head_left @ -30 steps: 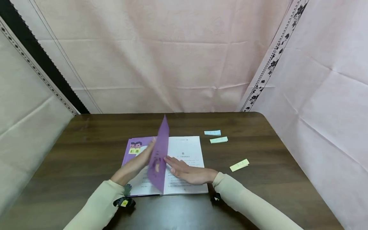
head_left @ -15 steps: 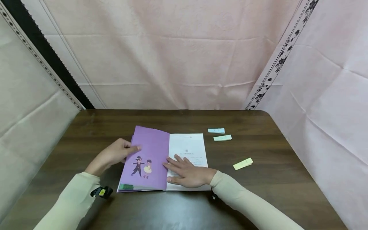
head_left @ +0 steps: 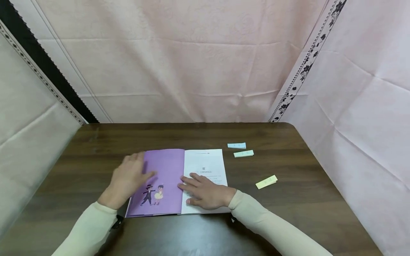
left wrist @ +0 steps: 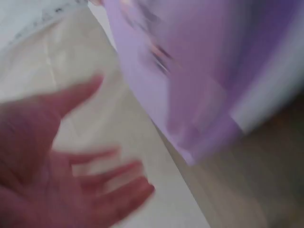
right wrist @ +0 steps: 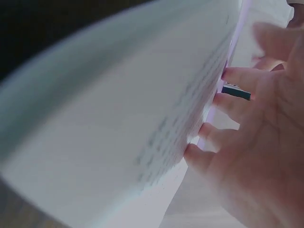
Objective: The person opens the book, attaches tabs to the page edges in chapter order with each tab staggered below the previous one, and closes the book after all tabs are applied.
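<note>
A: From the head view, where does the book (head_left: 179, 181) lie?

B: Open and flat on the table (head_left: 288, 199), near its front edge, spine running near to far. The left hand (head_left: 128, 179) rests with spread, fairly straight fingers on the left edge of the purple page (head_left: 164, 167). The right hand (head_left: 205, 192) lies flat on the white page (head_left: 208, 163), fingers spread and pointing left toward the spine.

A: Which hand is closer to the three paper slips?

B: The right. The blue slip (head_left: 236, 145) and green slip (head_left: 243, 153) sit far right of the book, the yellow slip (head_left: 266, 182) nearer and well apart from it.

A: The left wrist view?

B: Blurred. The palm (left wrist: 52, 180) is open, fingers apart, and the purple sheet (left wrist: 190, 80) lies to its right.

A: And the right wrist?

B: The fingertips (right wrist: 223, 107) press on the white printed leaf (right wrist: 142, 118) by the gutter, pinching nothing.
</note>
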The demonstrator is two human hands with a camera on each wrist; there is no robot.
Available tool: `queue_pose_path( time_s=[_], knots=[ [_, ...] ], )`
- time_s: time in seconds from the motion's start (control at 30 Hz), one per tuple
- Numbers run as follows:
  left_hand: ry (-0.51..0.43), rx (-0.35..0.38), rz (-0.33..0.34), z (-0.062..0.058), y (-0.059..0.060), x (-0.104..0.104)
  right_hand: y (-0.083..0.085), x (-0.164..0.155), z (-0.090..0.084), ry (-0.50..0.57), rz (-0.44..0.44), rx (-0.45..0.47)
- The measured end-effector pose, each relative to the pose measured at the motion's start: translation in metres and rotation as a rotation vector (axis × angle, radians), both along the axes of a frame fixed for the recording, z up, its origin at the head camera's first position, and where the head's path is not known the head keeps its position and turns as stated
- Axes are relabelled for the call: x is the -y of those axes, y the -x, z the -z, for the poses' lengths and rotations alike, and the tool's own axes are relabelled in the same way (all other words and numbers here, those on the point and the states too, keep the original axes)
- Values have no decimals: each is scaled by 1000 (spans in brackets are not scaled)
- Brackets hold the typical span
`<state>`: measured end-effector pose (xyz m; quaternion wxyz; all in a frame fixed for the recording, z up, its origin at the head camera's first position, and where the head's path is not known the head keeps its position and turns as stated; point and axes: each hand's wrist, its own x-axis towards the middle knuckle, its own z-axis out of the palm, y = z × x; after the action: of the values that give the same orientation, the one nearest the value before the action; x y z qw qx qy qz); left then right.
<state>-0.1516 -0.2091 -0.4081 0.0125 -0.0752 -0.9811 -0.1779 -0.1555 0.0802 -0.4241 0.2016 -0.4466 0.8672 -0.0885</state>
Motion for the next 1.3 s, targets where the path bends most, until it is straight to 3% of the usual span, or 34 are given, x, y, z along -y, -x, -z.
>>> queue_pose_path(
  time_s=[0.07,0.13,0.23,0.47,0.63,0.73,0.83,1.07,1.3],
  knots=[
    [-19,35,135,3,3,-16,2,-1,-1,-5,-29,-57],
    [-81,140,259,7,6,-31,5,-2,-1,8,-46,-86],
    [-139,256,332,15,10,-49,11,-5,-1,56,-53,-65],
    [-149,305,256,24,7,-61,32,-21,1,292,80,92],
    [-168,313,251,23,4,-67,70,-57,-6,391,287,-54],
    [-180,323,246,20,6,-72,98,-83,-10,335,435,-142],
    [-176,343,236,19,7,-76,120,-106,-8,228,520,-168],
    [-169,359,225,20,8,-80,147,-126,-1,57,514,-256],
    [-181,349,214,20,8,-77,156,-117,-1,-74,376,-357]
  ],
)
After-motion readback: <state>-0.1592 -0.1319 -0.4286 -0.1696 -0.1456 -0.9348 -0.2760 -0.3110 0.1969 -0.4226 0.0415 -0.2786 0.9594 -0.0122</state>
